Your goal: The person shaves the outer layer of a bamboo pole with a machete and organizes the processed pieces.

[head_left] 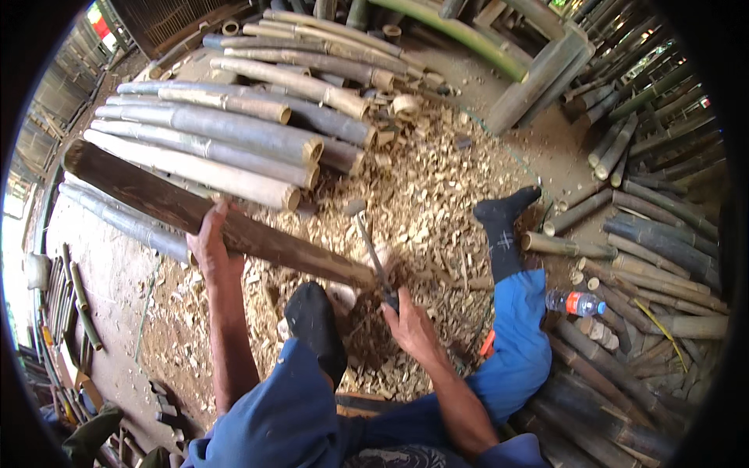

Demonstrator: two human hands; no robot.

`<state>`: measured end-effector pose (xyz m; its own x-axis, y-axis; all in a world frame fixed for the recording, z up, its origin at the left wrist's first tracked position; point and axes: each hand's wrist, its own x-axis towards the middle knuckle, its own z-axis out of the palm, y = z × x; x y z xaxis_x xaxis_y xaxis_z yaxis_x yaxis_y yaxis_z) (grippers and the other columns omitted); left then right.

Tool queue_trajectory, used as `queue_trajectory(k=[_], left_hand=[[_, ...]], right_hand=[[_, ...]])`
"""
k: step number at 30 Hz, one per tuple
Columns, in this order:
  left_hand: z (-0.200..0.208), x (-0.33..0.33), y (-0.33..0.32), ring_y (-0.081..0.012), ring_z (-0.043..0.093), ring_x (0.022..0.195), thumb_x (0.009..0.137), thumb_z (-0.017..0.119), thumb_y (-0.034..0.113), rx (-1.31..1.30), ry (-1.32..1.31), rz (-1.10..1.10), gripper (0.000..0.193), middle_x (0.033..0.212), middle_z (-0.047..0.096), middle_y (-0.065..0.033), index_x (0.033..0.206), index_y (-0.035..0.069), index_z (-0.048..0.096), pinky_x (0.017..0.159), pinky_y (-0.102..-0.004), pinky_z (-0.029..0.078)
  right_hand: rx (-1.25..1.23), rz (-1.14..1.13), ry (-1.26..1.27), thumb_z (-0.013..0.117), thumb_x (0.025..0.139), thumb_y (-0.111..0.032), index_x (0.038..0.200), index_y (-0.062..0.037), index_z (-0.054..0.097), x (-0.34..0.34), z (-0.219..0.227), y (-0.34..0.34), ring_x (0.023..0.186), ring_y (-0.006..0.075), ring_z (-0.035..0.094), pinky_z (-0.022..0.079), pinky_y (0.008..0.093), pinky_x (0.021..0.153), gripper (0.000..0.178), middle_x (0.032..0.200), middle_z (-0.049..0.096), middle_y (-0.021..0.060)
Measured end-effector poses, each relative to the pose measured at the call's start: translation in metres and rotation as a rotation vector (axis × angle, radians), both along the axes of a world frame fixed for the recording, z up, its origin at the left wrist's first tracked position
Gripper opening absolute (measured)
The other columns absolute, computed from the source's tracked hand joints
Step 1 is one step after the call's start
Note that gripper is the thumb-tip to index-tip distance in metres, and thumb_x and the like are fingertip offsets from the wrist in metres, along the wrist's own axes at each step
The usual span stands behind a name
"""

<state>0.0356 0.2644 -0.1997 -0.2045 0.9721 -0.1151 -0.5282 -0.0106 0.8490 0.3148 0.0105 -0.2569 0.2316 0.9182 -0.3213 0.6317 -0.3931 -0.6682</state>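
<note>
While the left hand (211,234) grasps a rough brown pole (296,253), its lower end near the metal-shafted tool (370,243) clenched in the right hand (413,327) (any contact is hard to make out), pale chips (437,203) spread beneath, smooth bamboo (218,129) beyond.

Brown pole (273,245); blue trousers (515,331); black socks (312,318).
</note>
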Motion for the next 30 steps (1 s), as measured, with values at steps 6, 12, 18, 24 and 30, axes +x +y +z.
queue_trajectory(k=[6, 12, 18, 24, 30], left_hand=[[0.001, -0.017, -0.005, -0.0240, 0.069, 0.094, 0.088, 0.072, -0.003, 0.167, -0.104, -0.179, 0.039, 0.105, 0.070, -0.0119, 0.125, -0.001, 0.058, 0.090, -0.0433, 0.059], [0.029, 0.011, -0.004, -0.0235, 0.070, 0.093, 0.084, 0.083, 0.008, 0.022, -0.016, 0.029, 0.053, 0.104, 0.071, -0.0129, 0.129, -0.001, 0.057, 0.084, -0.0421, 0.061], [0.023, 0.010, -0.001, -0.0174, 0.069, 0.075, 0.078, 0.091, 0.002, -0.116, 0.109, 0.313, 0.053, 0.092, 0.071, -0.0070, 0.122, 0.002, 0.062, 0.067, -0.0346, 0.059], [0.031, 0.024, -0.010, -0.0181, 0.066, 0.085, 0.078, 0.089, 0.006, -0.060, 0.172, 0.251, 0.053, 0.100, 0.070, -0.0079, 0.123, -0.001, 0.062, 0.077, -0.0359, 0.056], [0.037, 0.018, -0.012, -0.0186, 0.066, 0.091, 0.076, 0.088, 0.005, 0.012, 0.186, 0.230, 0.056, 0.106, 0.069, -0.0086, 0.125, -0.003, 0.061, 0.079, -0.0375, 0.057]], right_hand=[[0.376, -0.078, 0.068, 0.067, 0.104, -0.024, 0.113, -0.0011, 0.050, -0.034, 0.053, 0.008, 0.068, 0.0419, 0.071, 0.055, 0.0485, 0.055, 0.030, 0.083, 0.069, 0.0250], [-0.032, 0.001, -0.074, 0.059, 0.107, -0.027, 0.110, 0.0003, 0.042, -0.011, -0.008, 0.003, 0.067, 0.0491, 0.068, 0.054, 0.0550, 0.056, 0.032, 0.078, 0.066, 0.0292], [0.274, -0.065, -0.015, 0.064, 0.105, -0.029, 0.120, 0.0017, 0.048, -0.031, 0.061, 0.007, 0.071, 0.0447, 0.071, 0.055, 0.0499, 0.059, 0.037, 0.085, 0.070, 0.0252], [-0.005, 0.011, -0.171, 0.061, 0.106, -0.025, 0.116, 0.0023, 0.047, -0.022, 0.004, 0.007, 0.068, 0.0442, 0.070, 0.054, 0.0496, 0.058, 0.032, 0.080, 0.068, 0.0247], [0.335, -0.034, -0.026, 0.064, 0.105, -0.028, 0.117, -0.0015, 0.048, -0.032, 0.066, 0.007, 0.067, 0.0443, 0.070, 0.054, 0.0509, 0.055, 0.034, 0.080, 0.069, 0.0244]])
